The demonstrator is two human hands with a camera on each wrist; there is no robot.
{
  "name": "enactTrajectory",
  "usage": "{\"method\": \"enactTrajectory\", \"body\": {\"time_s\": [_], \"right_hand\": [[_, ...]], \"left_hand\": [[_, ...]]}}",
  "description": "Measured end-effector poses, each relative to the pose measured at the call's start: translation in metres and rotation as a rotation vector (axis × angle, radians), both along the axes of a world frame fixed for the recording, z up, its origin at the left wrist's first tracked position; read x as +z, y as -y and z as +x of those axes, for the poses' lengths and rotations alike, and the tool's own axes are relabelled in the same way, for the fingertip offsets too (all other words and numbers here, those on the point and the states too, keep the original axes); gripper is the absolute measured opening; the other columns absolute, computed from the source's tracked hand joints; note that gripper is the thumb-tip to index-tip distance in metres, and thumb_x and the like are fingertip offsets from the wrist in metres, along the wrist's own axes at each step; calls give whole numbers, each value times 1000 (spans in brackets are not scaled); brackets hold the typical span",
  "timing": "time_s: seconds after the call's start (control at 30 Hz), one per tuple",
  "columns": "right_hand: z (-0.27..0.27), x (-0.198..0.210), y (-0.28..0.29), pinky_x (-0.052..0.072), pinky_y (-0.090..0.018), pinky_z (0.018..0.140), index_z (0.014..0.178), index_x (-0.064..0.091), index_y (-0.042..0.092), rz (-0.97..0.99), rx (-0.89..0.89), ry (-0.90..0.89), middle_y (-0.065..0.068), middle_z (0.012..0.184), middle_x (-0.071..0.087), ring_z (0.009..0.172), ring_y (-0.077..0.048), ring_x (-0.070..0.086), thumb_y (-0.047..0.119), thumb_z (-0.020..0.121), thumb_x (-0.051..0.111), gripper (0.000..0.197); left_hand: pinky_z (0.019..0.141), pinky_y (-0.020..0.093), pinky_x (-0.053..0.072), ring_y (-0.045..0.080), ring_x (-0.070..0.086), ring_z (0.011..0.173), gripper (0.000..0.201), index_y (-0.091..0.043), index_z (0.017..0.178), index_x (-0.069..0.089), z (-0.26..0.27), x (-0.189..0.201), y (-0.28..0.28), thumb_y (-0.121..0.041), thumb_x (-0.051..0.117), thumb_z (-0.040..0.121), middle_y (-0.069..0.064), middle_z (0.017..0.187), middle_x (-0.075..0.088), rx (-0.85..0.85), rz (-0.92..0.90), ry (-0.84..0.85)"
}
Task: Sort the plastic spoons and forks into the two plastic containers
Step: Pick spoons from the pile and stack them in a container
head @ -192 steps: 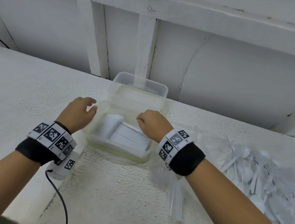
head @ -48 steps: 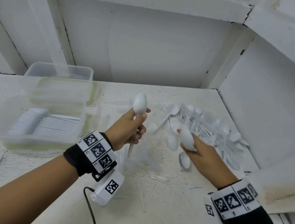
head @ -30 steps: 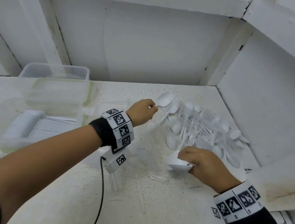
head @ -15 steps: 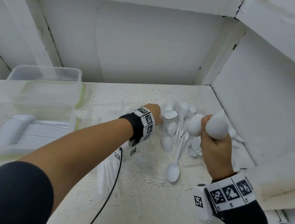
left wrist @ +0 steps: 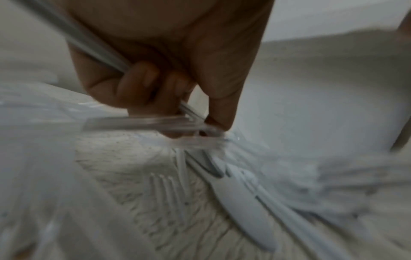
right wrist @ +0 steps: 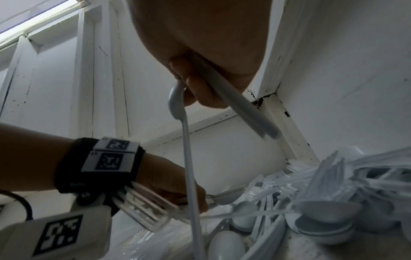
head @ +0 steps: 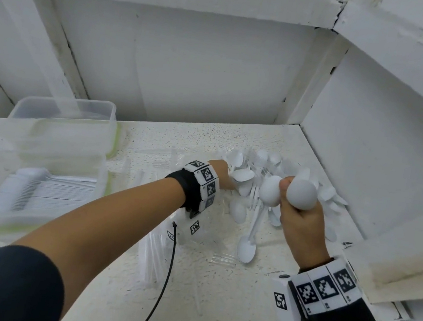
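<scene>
A heap of white spoons and clear forks (head: 272,163) (right wrist: 322,202) (left wrist: 240,193) lies at the table's far right corner. My left hand (head: 223,174) reaches into its left side, fingers (left wrist: 138,82) curled round clear forks (right wrist: 144,211) whose tines point back at the wrist. Above the heap my right hand (head: 297,221) grips white spoons (head: 302,193), bowls up and handles (right wrist: 244,109) hanging down. One more spoon (head: 246,249) lies on the table below it. At the left, the near clear container (head: 19,225) holds a row of white forks (head: 37,190); a second container (head: 77,103) stands behind it.
Clear plastic cutlery and wrappers (head: 153,255) are strewn between the containers and the heap. White walls close in the corner behind and to the right. A white ledge (head: 395,254) juts in at the right. A black cable (head: 165,276) hangs from my left wrist.
Both hands have left the container for the heap. In the last second my right hand rose off the table with its spoons, and my left reached further into the heap.
</scene>
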State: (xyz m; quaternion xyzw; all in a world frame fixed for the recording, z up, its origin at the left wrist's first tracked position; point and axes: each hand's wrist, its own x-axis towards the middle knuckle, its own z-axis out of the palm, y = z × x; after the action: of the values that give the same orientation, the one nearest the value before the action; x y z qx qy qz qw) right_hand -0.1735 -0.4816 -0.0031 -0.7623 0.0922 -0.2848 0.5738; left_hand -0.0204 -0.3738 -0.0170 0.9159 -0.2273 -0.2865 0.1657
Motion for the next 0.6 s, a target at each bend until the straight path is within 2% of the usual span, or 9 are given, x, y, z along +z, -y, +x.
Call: {"method": "enactTrajectory", "body": {"time_s": [0.07, 0.17, 0.23, 0.3, 0.37, 0.43, 0.53, 0.6], "right_hand": [[-1, -1, 0, 38, -9, 58, 83, 50, -10, 10, -3, -12, 10, 64, 42, 62, 0, 40, 20, 88, 51, 31], [-2, -2, -1, 37, -8, 55, 83, 52, 0, 49, -6, -68, 15, 55, 47, 55, 2, 43, 11, 94, 52, 16], [-2, -2, -3, 38, -7, 53, 83, 53, 9, 70, -8, -92, 20, 52, 49, 53, 3, 47, 11, 93, 51, 11], [-1, 0, -5, 37, -7, 50, 80, 54, 16, 94, -23, -113, 21, 50, 50, 50, 3, 48, 15, 93, 52, 13], [0, 4, -7, 36, -7, 46, 78, 56, 21, 141, -51, -129, 20, 47, 50, 46, 2, 47, 18, 94, 52, 16], [3, 11, -11, 35, -8, 44, 76, 56, 22, 177, -78, -138, 18, 43, 48, 42, 2, 45, 21, 94, 52, 18], [9, 21, -19, 34, -11, 41, 75, 59, 20, 203, -95, -165, 16, 42, 47, 39, 1, 44, 22, 94, 51, 21], [15, 27, -28, 32, -12, 39, 82, 65, 14, 235, -66, -191, 14, 48, 46, 38, 0, 41, 24, 94, 52, 20]], "left_hand": [[49, 17, 33, 8, 42, 52, 34, -15, 60, 45, 1, 6, -4, -29, 59, 88, -4, 61, 47, 33, -13, -72], [35, 11, 31, 2, 42, 37, 29, -13, 62, 50, 0, 16, -14, -23, 55, 88, -7, 54, 53, 99, -45, -151], [39, 14, 31, 4, 42, 41, 27, -12, 63, 52, -2, 23, -23, -22, 52, 88, -6, 56, 57, 131, -80, -161], [40, 15, 29, 8, 38, 47, 24, -12, 66, 51, -4, 29, -34, -20, 50, 88, -1, 69, 61, 154, -134, -191], [42, 16, 28, 10, 36, 49, 21, -12, 69, 52, -9, 34, -49, -19, 49, 89, 1, 75, 63, 169, -209, -216], [43, 18, 26, 11, 35, 50, 17, -12, 73, 52, -16, 39, -64, -16, 49, 89, 0, 71, 63, 194, -314, -242], [45, 20, 27, 10, 36, 51, 14, -12, 85, 61, -29, 47, -91, -18, 50, 91, -3, 67, 59, 206, -440, -215], [46, 19, 28, 9, 37, 51, 16, -15, 92, 65, -39, 49, -108, -21, 50, 93, -5, 66, 57, 213, -503, -192]]}}
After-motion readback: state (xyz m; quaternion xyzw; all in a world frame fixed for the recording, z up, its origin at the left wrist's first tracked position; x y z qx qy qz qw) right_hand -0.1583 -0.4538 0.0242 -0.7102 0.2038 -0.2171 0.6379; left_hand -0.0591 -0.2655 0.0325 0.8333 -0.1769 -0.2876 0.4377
